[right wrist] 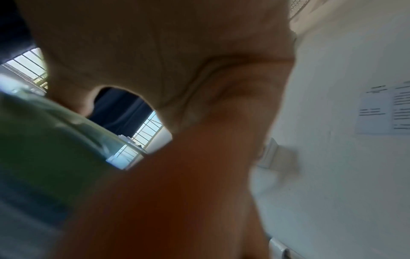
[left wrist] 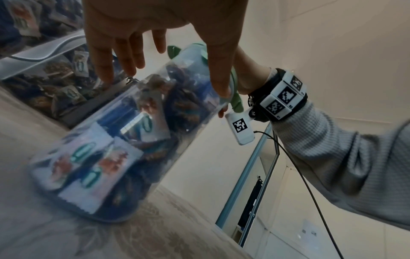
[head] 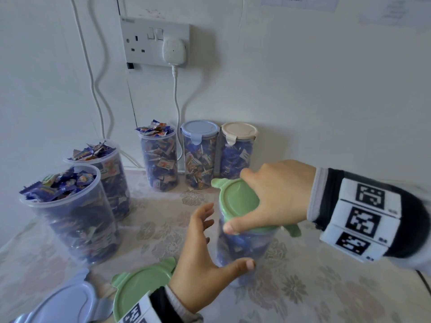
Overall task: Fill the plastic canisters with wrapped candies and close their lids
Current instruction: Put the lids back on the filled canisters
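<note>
- The right hand (head: 277, 197) reaches in from the right, palm down on the green lid (head: 238, 199), thumb and fingers curled over its rim, holding it on the canister (head: 242, 245).
- The left hand (head: 203, 252) sits left of that canister, fingers spread wide and straight, thumb against the clear wall near its base.
- The canister is a clear plastic cylinder packed with blue wrapped candies (left wrist: 106, 157), standing on the floral-patterned bench (head: 303, 287).
- A spare round green lid (head: 137, 290) lies flat in front of it, to the left.
</note>
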Demonstrator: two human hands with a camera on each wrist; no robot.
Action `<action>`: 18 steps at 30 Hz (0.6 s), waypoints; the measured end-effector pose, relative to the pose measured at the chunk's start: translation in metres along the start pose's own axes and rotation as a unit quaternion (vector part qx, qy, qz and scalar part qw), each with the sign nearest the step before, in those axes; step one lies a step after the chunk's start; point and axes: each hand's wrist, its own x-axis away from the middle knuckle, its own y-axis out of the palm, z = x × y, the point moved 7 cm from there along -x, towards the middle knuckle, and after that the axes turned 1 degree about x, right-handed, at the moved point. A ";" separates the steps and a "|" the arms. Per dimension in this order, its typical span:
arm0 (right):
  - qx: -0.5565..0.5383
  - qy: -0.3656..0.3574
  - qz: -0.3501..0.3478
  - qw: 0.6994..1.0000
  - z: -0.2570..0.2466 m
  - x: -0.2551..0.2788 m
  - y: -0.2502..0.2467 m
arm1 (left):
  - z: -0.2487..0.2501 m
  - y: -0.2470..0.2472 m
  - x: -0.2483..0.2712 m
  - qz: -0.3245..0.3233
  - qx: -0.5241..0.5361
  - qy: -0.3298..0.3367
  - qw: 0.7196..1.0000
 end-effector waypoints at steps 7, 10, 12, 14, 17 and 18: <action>0.110 0.041 -0.004 0.993 0.003 0.005 0.002 | 0.025 0.015 -0.005 0.004 0.023 0.044 0.999; 0.029 -0.016 -0.048 0.998 0.011 0.001 0.001 | 0.028 0.018 -0.008 0.000 0.022 0.064 0.998; -0.077 -0.107 -0.108 0.985 0.006 0.002 0.000 | 0.025 0.016 -0.010 -0.001 0.022 0.062 0.998; -0.116 -0.146 -0.147 0.971 0.009 0.000 0.005 | 0.022 0.014 -0.012 -0.007 0.024 0.057 0.998; -0.098 -0.151 -0.140 0.974 0.019 -0.006 0.011 | 0.020 0.011 -0.016 -0.027 0.019 0.053 0.998; -0.098 -0.152 -0.143 0.973 0.020 -0.007 0.013 | 0.019 0.010 -0.018 -0.032 0.015 0.053 0.998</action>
